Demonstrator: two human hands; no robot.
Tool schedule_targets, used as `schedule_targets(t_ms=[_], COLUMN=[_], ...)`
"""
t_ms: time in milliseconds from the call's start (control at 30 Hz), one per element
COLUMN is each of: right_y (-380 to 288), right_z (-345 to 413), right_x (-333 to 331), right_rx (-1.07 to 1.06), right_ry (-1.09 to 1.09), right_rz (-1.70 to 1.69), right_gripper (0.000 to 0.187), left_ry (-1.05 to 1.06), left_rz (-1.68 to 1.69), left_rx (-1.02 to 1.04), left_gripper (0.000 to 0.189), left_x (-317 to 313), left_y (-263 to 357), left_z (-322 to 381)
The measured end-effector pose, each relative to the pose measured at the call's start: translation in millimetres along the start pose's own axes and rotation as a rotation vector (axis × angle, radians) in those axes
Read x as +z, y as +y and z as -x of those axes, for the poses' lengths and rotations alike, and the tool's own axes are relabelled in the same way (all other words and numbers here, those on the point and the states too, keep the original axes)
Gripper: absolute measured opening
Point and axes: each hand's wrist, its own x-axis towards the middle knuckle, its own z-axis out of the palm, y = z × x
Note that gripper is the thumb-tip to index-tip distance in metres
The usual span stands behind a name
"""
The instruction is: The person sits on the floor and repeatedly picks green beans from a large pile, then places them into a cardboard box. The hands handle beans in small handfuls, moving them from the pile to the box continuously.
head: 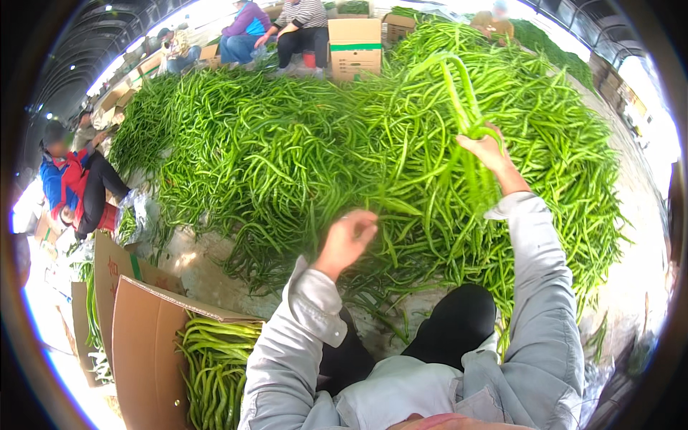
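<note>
A wide heap of long green chili peppers (pixel 279 140) spreads over the ground before me. My right hand (pixel 486 148) is closed round a bunch of long green peppers (pixel 457 91), held above the right part of the heap; some of the bunch is blurred. My left hand (pixel 346 239) is over the near middle of the heap, its fingers curled and blurred. A blurred green pepper (pixel 398 205) lies just right of its fingertips; whether they touch it I cannot tell. At my lower left, an open cardboard box (pixel 148 349) holds long peppers laid mostly lengthwise (pixel 217 371).
A person in a red and blue jacket (pixel 70 177) sits at the left. More people (pixel 301 27) sit beyond the heap, near a cardboard box (pixel 355 48). Another person (pixel 492 24) is at the far right of the heap. My knees (pixel 465 317) border its near edge.
</note>
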Motion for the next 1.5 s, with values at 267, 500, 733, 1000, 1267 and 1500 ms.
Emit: schedule_targets(t_ms=[267,500,733,1000,1267,1500], right_y=[-50.1,-79.2,-67.7,-87.2,-74.3,-78.3], right_z=[86.3,105.4,107.5,115.7,115.8,121.9], right_x=[98.2,159.2,194.0,205.3,195.5,190.6], right_rx=[0.306,0.408,0.605,0.371,0.179,0.103], right_ry=[-0.145,-0.394,-0.2,-0.04,-0.108,-0.108], right_rz=[-0.948,-1.148,-1.427,-1.135,-1.238,-1.054], right_gripper=[0.03,0.028,0.027,0.046,0.025,0.01], left_ry=[0.072,-0.067,-0.142,-0.08,-0.205,-0.17], left_rz=[0.228,-0.013,0.398,0.56,0.947,0.946], left_rx=[-0.141,-0.131,-0.319,-0.334,-0.527,-0.55], left_gripper=[0.027,0.064,0.07,0.067,0.044,0.043], left_x=[-26.7,-7.5,11.5,22.2,-5.9,-17.2], left_y=[6.5,6.0,22.9,6.0,16.6,17.8], left_z=[29.8,35.2,25.6,24.5,13.3,16.7])
